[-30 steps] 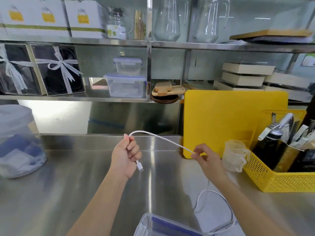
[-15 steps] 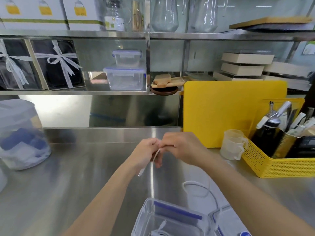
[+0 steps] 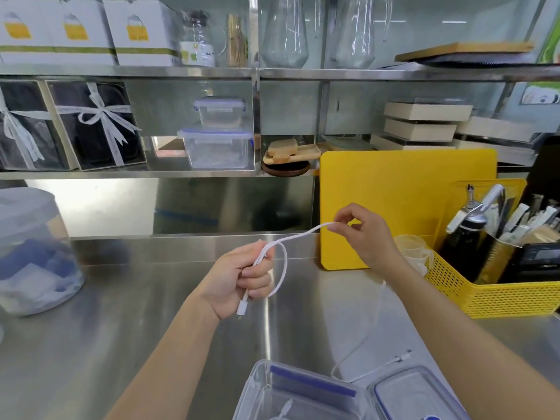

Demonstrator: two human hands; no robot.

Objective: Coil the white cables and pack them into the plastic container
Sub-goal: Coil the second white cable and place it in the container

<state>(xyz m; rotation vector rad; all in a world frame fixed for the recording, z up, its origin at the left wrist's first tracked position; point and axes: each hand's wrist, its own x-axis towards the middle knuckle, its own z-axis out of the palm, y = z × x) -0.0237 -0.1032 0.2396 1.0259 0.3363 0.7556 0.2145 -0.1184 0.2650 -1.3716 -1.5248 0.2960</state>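
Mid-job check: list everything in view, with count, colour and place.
white cable: one, white, one loop in left hand, tail on counter
plastic container: one, clear, open, near edge
lid: one, clear with blue trim, right of the container
cutting board: one, yellow, upright at the back
basket: one, yellow, right, holding utensils
measuring cup: one, clear, beside basket
jar: one, clear, left
shelf containers: two, clear, stacked
left hand: gripping the loop
right hand: fingers pinching the cable
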